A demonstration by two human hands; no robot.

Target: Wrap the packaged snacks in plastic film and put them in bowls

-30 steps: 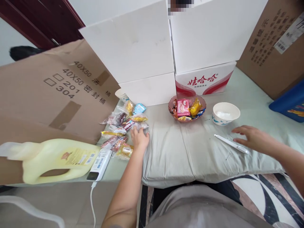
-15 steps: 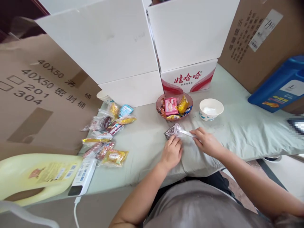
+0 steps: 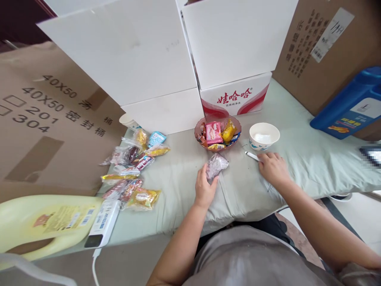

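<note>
A small dark packet in crinkled clear plastic (image 3: 217, 165) rests on the cloth in front of the candy bowl. My left hand (image 3: 206, 186) holds its near left side, with the thumb and fingers curved round that edge. To the right, my right hand (image 3: 274, 169) is low over the cloth, its fingers at the near end of a slim white tool (image 3: 252, 156) with a dark tip; part of the tool is hidden under them. The pink glass bowl (image 3: 218, 149) holds several wrapped sweets, with a pink packet (image 3: 213, 132) and a yellow one (image 3: 229, 130) on top.
A paper bowl (image 3: 264, 137) with something white inside stands beyond my right hand. Several wrapped snacks (image 3: 143, 162) lie at left, near a white power bank (image 3: 104, 222) and a yellow jug (image 3: 47, 220). White boxes (image 3: 160, 115), cartons (image 3: 327, 51) and a blue bottle (image 3: 351, 107) border the surface.
My right hand has moved right with the white tool, away from the packet. My left hand has shifted left to the packet's near side, and the packet has turned, its plastic smoothed over it.
</note>
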